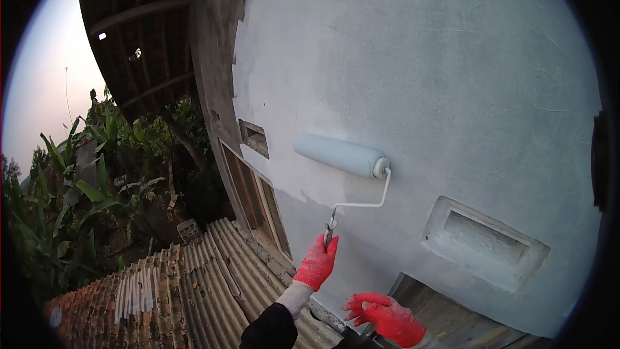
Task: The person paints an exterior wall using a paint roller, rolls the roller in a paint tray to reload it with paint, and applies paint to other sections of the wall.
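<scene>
Pale wall (400,77) fills most of the view, with a ragged left edge against darker, rougher masonry (216,45). Beyond that edge we note an overhanging roof (139,16) above and plants (97,184) below; corrugated sheets (210,278) run along the lower left.

We find the roller (339,155) lying aslant across the wall, nearer its left edge than its right. Whether it presses on the surface we cannot tell. Its white frame (360,205) bends down to the handle (329,236), around which the left hand (315,263), in a red glove, is closed. We record a white cuff (295,298) and a dark sleeve (271,327) behind it.

Near the wall's bottom edge, the right hand (387,318), also gloved red, is spread with fingers slightly bent; we see nothing in it. We observe a small opening (254,137) by the left edge and a framed recess (485,243) toward the lower right corner.
</scene>
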Demonstrator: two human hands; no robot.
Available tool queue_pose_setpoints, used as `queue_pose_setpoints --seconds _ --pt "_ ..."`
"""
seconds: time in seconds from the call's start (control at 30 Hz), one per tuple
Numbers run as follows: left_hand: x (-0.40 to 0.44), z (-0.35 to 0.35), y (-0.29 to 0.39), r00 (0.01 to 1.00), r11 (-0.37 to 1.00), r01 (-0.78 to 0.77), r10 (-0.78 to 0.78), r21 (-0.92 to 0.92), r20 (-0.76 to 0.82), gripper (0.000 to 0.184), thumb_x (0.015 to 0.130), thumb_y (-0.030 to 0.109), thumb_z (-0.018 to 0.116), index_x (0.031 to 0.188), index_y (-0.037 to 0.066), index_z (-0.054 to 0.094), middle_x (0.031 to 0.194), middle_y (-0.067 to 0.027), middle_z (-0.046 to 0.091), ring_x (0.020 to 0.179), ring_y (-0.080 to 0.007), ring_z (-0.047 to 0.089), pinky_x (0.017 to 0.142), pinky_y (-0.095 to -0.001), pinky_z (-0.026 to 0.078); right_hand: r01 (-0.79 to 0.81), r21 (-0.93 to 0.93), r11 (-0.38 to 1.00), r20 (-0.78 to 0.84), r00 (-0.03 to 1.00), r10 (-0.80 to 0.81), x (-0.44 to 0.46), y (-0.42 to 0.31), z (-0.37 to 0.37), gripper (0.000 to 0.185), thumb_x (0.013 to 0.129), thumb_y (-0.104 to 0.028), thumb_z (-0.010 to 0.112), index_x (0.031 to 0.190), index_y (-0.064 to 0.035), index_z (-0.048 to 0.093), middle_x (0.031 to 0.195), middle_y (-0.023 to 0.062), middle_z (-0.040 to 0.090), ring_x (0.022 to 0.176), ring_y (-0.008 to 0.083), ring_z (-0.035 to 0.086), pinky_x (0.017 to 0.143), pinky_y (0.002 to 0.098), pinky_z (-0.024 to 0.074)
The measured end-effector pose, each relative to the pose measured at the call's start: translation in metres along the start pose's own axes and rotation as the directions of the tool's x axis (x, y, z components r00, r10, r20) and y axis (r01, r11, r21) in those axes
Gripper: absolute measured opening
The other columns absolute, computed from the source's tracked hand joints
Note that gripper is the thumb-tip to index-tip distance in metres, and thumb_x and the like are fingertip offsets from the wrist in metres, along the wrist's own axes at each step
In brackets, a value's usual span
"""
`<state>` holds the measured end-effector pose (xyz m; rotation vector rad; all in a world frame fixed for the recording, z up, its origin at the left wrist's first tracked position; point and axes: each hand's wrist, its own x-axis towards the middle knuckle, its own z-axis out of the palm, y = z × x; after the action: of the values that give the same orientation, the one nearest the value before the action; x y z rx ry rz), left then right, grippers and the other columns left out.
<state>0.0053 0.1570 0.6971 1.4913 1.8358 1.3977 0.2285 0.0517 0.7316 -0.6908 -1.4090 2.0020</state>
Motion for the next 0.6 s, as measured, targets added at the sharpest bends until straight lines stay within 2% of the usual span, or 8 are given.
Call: queue_pose_setpoints --seconds 0.07,0.1,0.17,0.23,0.3,0.47,0.57,0.6 --pt "-0.030 0.019 -0.065 0.993 0.995 0.087 -0.091 0.050 0.080 0.038 0.093 0.042 0.054 0.096 0.004 0.054 0.087 -0.0254 0.063 0.090 -0.0465 0.058 0.073 -0.0514 0.046 -0.032 0.007 0.999 -0.005 0.999 0.033 0.003 0.011 -0.005 0.034 0.100 -0.013 0.040 0.129 0.0028 0.049 0.121 0.0164 0.060 0.104 0.0260 0.061 0.086 0.0337 0.0495" --pt "-0.038 0.017 -0.072 0.991 0.994 0.098 -0.102 0.047 0.083 0.038 0.093 0.042 0.054 0.096 0.004 0.054 0.087 -0.0254 0.063 0.090 -0.0465 0.058 0.073 -0.0514 0.046 -0.066 0.041 0.997 -0.004 0.998 0.066 0.005 0.016 -0.007 0.034 0.100 -0.013 0.040 0.129 0.0028 0.050 0.120 0.0161 0.060 0.103 0.0255 0.061 0.086 0.0334 0.0496" --pt "-0.054 0.006 -0.082 0.966 0.969 0.179 -0.205 0.170 0.156 0.040 0.092 0.044 0.053 0.095 0.004 0.054 0.087 -0.0248 0.063 0.090 -0.0462 0.059 0.073 -0.0515 0.046 -0.110 0.074 0.991 -0.003 0.994 0.111 0.007 0.020 -0.004 0.034 0.101 -0.014 0.039 0.128 0.0027 0.050 0.120 0.0158 0.060 0.103 0.0251 0.061 0.086 0.0330 0.0496" --pt "-0.045 -0.009 -0.064 0.964 0.962 0.187 -0.218 0.197 0.150 0.041 0.093 0.045 0.052 0.095 0.004 0.055 0.086 -0.0247 0.063 0.089 -0.0461 0.059 0.073 -0.0518 0.046 -0.125 0.004 0.992 0.048 0.991 0.125 0.013 0.015 0.002 0.034 0.101 -0.014 0.038 0.131 0.0010 0.047 0.124 0.0169 0.057 0.106 0.0250 0.060 0.087 0.0337 0.0489" --pt "-0.024 -0.024 -0.041 0.997 0.992 0.050 -0.057 0.117 0.054 0.037 0.092 0.038 0.057 0.089 0.002 0.054 0.071 -0.0218 0.058 0.071 -0.0412 0.059 0.064 -0.0451 0.044 -0.131 -0.019 0.991 0.069 0.989 0.132 0.020 0.010 0.009 0.034 0.101 -0.014 0.038 0.131 0.0014 0.047 0.124 0.0167 0.057 0.106 0.0248 0.060 0.087 0.0338 0.0488" --pt "0.022 -0.042 0.012 0.998 0.995 -0.046 0.050 0.088 -0.039 0.036 0.092 0.037 0.057 0.089 0.001 0.054 0.069 -0.0233 0.056 0.070 -0.0438 0.057 0.062 -0.0462 0.043 -0.116 -0.049 0.992 0.100 0.988 0.120 0.032 0.004 0.023 0.035 0.101 -0.014 0.039 0.130 0.0021 0.047 0.123 0.0159 0.058 0.106 0.0244 0.061 0.087 0.0334 0.0488" --pt "0.004 -0.020 -0.019 1.000 0.994 -0.008 0.011 0.109 -0.026 0.035 0.092 0.035 0.057 0.088 0.001 0.054 0.069 -0.0233 0.056 0.070 -0.0444 0.056 0.061 -0.0465 0.043 -0.106 -0.019 0.994 0.093 0.990 0.107 0.039 0.016 0.018 0.035 0.101 -0.015 0.040 0.130 0.0021 0.048 0.123 0.0157 0.058 0.105 0.0245 0.061 0.086 0.0332 0.0492" --pt "-0.008 -0.013 -0.038 0.994 0.986 0.081 -0.090 0.149 0.056 0.037 0.093 0.040 0.051 0.095 0.003 0.054 0.084 -0.0260 0.062 0.086 -0.0468 0.058 0.071 -0.0523 0.046 -0.123 0.021 0.992 0.069 0.990 0.122 0.039 0.023 0.014 0.034 0.101 -0.015 0.040 0.130 0.0019 0.048 0.123 0.0159 0.058 0.105 0.0246 0.061 0.085 0.0331 0.0493"
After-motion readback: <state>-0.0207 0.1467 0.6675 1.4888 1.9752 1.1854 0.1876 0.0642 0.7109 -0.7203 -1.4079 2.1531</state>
